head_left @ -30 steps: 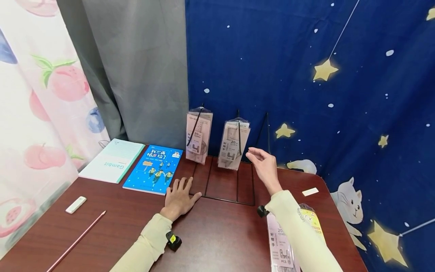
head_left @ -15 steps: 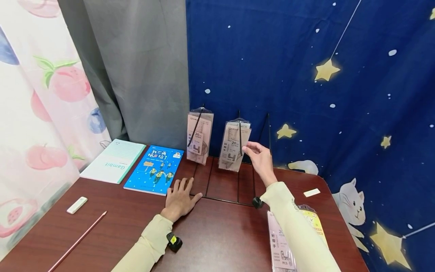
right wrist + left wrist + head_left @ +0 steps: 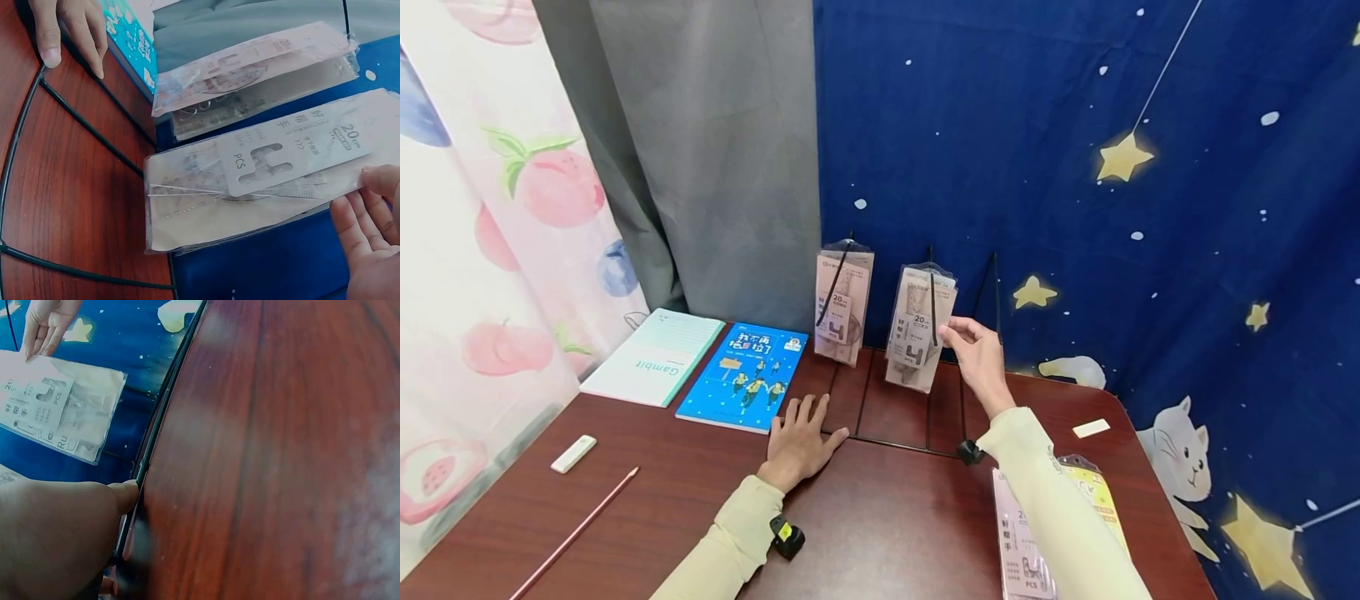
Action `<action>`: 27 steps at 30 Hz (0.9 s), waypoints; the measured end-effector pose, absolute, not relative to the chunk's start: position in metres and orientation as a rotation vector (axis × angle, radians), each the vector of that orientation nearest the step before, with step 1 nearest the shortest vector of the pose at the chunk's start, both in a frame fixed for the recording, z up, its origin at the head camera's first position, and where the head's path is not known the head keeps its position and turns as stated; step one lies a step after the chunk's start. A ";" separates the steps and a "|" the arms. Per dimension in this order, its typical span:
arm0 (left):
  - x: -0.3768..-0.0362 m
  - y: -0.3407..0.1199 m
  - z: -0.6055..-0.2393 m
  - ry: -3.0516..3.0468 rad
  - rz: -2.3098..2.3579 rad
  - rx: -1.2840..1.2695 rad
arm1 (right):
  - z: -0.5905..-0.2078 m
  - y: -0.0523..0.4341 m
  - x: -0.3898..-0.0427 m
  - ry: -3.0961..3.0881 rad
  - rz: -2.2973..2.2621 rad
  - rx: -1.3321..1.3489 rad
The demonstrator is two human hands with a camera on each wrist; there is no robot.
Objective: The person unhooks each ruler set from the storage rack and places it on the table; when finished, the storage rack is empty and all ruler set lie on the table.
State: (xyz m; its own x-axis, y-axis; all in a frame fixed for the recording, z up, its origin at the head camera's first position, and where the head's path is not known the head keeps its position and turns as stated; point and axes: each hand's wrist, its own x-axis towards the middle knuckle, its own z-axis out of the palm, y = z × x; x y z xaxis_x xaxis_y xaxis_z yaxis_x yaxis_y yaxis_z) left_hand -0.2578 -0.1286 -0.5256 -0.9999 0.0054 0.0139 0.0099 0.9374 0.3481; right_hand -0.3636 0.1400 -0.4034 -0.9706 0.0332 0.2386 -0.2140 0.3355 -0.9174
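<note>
The left hand [image 3: 797,437] lies flat on the dark red surface [image 3: 880,525], fingers spread and holding nothing, at the wire rack's [image 3: 891,446] front edge. Farther back, the right hand [image 3: 976,358] pinches the right edge of the hanging ruler pack [image 3: 916,327] with thumb and fingertips. A second pack [image 3: 841,304] hangs just left.

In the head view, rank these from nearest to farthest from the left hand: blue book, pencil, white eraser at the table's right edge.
From the left hand:
1. Blue book, just beyond its fingers, slightly left.
2. Pencil, far left, near the front edge.
3. White eraser, far right, past the right arm.
</note>
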 end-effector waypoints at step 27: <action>-0.258 -0.127 -0.527 -3.090 -0.559 -0.003 | -0.403 0.152 -0.306 -2.405 1.659 0.262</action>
State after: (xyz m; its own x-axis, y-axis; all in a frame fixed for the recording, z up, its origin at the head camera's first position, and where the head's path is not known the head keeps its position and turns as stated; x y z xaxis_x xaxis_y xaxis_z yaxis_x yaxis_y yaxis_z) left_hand -0.2579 -0.1273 -0.5273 -1.0000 0.0014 0.0018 0.0019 0.9366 0.3505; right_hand -0.3062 0.1518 -0.4026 -0.9625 -0.0279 0.2699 -0.2622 0.3515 -0.8987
